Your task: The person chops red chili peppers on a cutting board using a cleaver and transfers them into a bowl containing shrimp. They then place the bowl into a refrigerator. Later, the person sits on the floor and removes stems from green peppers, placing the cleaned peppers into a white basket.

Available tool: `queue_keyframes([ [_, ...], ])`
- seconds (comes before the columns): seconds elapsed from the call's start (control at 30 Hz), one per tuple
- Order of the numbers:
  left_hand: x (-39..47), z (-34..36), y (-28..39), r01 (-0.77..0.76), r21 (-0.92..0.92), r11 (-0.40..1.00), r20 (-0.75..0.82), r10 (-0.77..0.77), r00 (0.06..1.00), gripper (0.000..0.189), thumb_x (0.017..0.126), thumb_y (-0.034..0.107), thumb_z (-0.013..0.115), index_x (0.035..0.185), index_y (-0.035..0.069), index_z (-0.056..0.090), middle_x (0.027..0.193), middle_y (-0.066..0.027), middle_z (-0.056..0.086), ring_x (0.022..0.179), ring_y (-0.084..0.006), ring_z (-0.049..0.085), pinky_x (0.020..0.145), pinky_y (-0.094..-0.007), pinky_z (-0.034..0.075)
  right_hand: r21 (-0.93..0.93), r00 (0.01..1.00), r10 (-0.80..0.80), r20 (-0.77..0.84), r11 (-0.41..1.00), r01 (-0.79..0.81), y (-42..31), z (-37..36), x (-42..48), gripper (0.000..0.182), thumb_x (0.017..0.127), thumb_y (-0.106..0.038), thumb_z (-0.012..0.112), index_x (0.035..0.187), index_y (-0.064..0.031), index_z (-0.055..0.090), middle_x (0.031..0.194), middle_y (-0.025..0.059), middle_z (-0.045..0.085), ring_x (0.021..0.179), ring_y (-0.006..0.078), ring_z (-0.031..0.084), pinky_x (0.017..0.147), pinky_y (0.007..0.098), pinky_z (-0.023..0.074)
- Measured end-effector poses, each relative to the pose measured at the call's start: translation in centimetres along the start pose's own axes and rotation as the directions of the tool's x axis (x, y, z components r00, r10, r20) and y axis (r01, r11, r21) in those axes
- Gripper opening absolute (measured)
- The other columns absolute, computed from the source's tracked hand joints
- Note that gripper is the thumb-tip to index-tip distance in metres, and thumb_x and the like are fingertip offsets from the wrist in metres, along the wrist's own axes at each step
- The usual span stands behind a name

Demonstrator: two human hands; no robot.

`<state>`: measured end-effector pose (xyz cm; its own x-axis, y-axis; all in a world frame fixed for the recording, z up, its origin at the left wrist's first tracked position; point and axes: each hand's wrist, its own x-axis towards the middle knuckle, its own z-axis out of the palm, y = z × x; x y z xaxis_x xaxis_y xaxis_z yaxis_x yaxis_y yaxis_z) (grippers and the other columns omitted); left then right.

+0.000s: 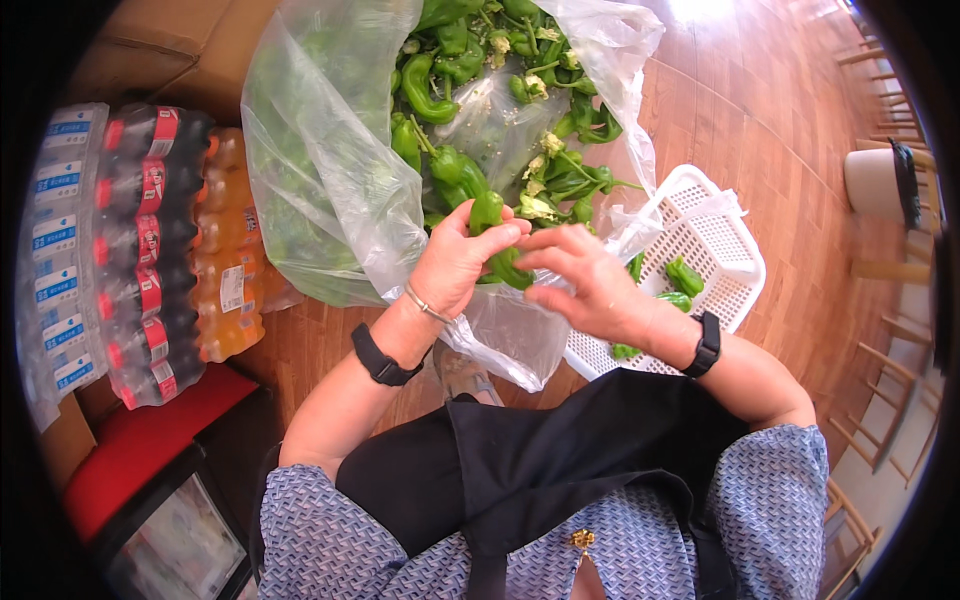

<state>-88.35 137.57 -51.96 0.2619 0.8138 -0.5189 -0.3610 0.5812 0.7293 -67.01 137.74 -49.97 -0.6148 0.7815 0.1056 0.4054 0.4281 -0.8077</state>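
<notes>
My left hand (pixel 450 259) grips a curved green pepper (pixel 487 212), its top end rising above the thumb and its lower end hanging below the fingers. Close beside it on the right is my right hand (pixel 589 281), fingers spread and partly bent near the pepper; whether they touch it I cannot tell. Both hands are over the near edge of a large clear plastic bag (pixel 322 150) full of green peppers (pixel 431 90). Pale seedy cores with stems (pixel 544 165) lie among the peppers on the bag's right side. Partly under my right forearm, a white perforated plastic basket (pixel 739 277) holds several green peppers (pixel 682 276).
Shrink-wrapped packs of dark soda bottles (pixel 154 247), orange drink bottles (pixel 225 240) and clear bottles (pixel 64 255) stand at left, by cardboard boxes (pixel 150 45). A red-topped black cabinet (pixel 161 442) is lower left. A bin (pixel 874 184) and wooden chairs (pixel 885 382) line the right.
</notes>
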Motion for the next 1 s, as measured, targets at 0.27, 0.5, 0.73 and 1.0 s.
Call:
queue_keyframes([
  [0.27, -1.8, 2.5, 1.8, -0.132, 0.379, 0.916, 0.061, 0.118, 0.991, 0.019, 0.086, 0.009, 0.073, 0.102, 0.005, 0.064, 0.088, 0.0007, 0.067, 0.083, -0.0065, 0.061, 0.074, -0.0239, 0.050, 0.446, 0.965, 0.260, 0.034, 0.860, -0.248, -1.1, -2.9, 3.8, 0.018, 0.093, -0.009, 0.064, 0.110, -0.0012, 0.065, 0.089, 0.0063, 0.068, 0.076, 0.0139, 0.065, 0.071, 0.0289, 0.0531],
  [0.5, -2.5, 3.8, 2.2, -0.037, 0.399, 0.916, 0.079, 0.006, 0.997, 0.019, 0.088, 0.011, 0.074, 0.102, 0.002, 0.064, 0.082, -0.0006, 0.067, 0.064, -0.0077, 0.063, 0.057, -0.0231, 0.050, 0.606, 0.812, 0.403, 0.421, 0.541, -0.583, -1.6, -4.7, 4.0, 0.017, 0.093, -0.009, 0.062, 0.105, 0.0016, 0.065, 0.085, 0.0024, 0.067, 0.075, 0.0070, 0.061, 0.065, 0.0242, 0.0497],
  [0.73, -2.6, 3.6, 1.6, -0.036, 0.633, 0.773, 0.020, 0.030, 0.999, 0.023, 0.087, 0.012, 0.074, 0.106, 0.002, 0.066, 0.077, -0.0019, 0.067, 0.057, -0.0078, 0.061, 0.052, -0.0236, 0.049, 0.439, 0.840, 0.377, 0.390, 0.726, -0.530, -2.3, -3.8, 3.9, 0.008, 0.095, -0.005, 0.057, 0.100, 0.0010, 0.055, 0.082, 0.0087, 0.065, 0.076, 0.0146, 0.061, 0.069, 0.0301, 0.0501],
  [1.0, -4.2, 4.5, 4.1, 0.165, 0.486, 0.858, 0.212, -0.299, 0.930, 0.023, 0.086, 0.018, 0.076, 0.105, 0.006, 0.070, 0.073, 0.0011, 0.066, 0.055, -0.0061, 0.057, 0.050, -0.0237, 0.046, 0.390, 0.844, 0.219, 0.490, 0.810, -0.437, -4.0, -6.4, 2.7, 0.008, 0.092, 0.002, 0.060, 0.098, 0.0013, 0.054, 0.082, 0.0096, 0.067, 0.078, 0.0167, 0.069, 0.067, 0.0312, 0.0543],
])
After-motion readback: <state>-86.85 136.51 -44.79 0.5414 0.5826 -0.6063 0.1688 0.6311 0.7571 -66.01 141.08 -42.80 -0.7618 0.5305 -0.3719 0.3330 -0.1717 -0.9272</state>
